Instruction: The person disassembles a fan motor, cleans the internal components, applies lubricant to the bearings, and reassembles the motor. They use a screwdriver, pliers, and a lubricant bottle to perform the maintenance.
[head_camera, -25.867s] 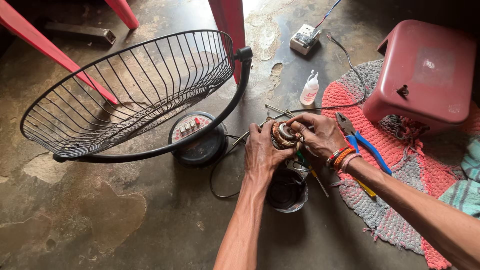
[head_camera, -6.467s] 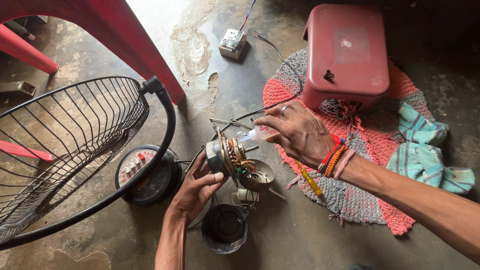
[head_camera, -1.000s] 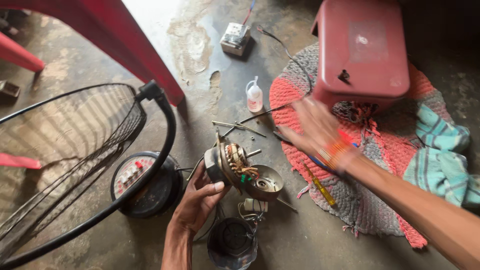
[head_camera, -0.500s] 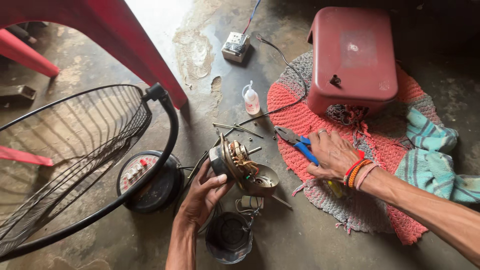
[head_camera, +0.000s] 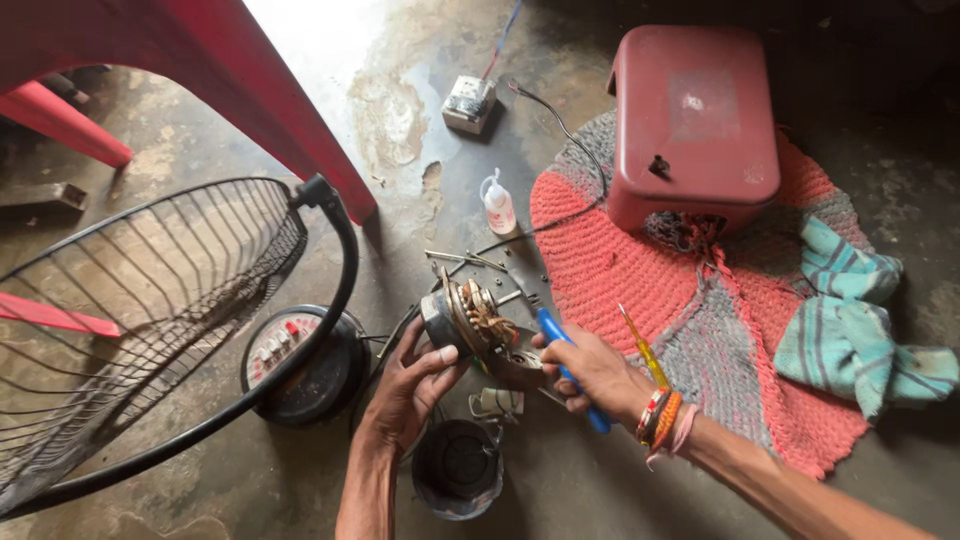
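- The left hand grips the fan motor from below, its fingers curled round the casing, copper windings facing up.
- The right hand has its fingers clenched round the blue handles of the pliers, whose nose touches the motor's lower right side.
- A yellow screwdriver lies on the mat just behind the right hand.
- A black round cover sits on the floor below both hands.
- The fan base, with its buttons, and the wire grille lie left of the left hand.
- A small bottle, a red stool and a striped cloth lie beyond the hands.
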